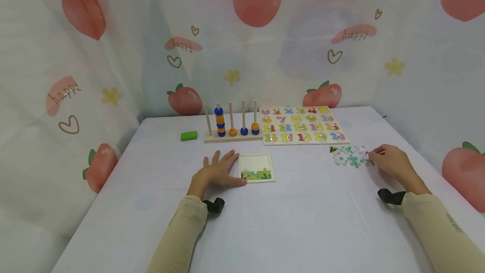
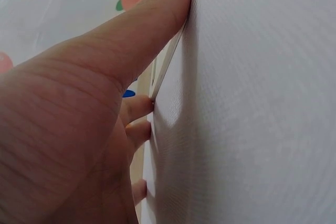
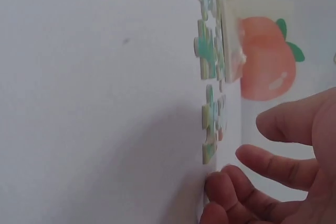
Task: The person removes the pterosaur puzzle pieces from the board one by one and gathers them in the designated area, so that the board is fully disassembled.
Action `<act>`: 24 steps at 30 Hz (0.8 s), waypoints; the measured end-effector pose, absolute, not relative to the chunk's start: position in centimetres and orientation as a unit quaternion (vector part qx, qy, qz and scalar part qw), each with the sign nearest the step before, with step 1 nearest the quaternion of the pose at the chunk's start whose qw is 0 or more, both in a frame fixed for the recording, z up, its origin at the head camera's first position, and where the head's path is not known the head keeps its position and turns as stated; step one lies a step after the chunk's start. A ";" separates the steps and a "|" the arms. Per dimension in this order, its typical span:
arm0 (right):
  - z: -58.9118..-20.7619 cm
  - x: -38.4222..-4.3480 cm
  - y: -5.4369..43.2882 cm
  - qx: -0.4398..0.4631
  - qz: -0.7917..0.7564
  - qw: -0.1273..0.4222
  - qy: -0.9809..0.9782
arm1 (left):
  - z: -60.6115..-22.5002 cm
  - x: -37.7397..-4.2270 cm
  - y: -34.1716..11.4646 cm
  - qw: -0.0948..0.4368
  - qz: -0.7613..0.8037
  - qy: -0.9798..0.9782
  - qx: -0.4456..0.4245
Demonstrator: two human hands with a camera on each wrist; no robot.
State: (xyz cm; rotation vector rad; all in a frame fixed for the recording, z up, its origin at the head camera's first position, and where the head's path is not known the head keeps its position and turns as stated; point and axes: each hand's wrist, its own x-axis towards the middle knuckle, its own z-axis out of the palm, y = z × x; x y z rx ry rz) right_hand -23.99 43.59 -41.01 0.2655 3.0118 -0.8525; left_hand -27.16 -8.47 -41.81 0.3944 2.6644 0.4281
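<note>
My left hand lies spread at the left side of a small square jigsaw tray. Its thumb rests on the tray's near left corner and the fingertips touch the left edge. Green landscape pieces fill the bottom strip of that tray; above them the base is bare. Far to the right, my right hand is beside a group of loose jigsaw pieces. In the right wrist view its thumb and forefinger stand apart with nothing between them, and the other fingers bend loosely near the pieces.
Behind the tray stands a wooden peg stacker with blue and orange beads. A number board lies to its right, a green block to its left. A patterned curtain closes off the table's back.
</note>
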 end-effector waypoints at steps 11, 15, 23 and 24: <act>-40.1 -24.3 40.5 0.121 -0.319 -0.027 0.939 | -43.1 -27.9 -8.8 0.206 0.158 0.955 0.142; -39.9 -24.2 39.3 0.102 -0.328 -0.022 0.939 | -42.8 -27.6 -8.8 0.208 0.159 0.955 0.140; -39.3 -24.6 36.7 0.057 -0.347 -0.009 0.936 | -42.0 -27.4 -8.8 0.216 0.157 0.953 0.143; -39.3 -24.7 36.2 0.054 -0.349 -0.007 0.936 | -42.0 -27.4 -8.8 0.217 0.154 0.953 0.144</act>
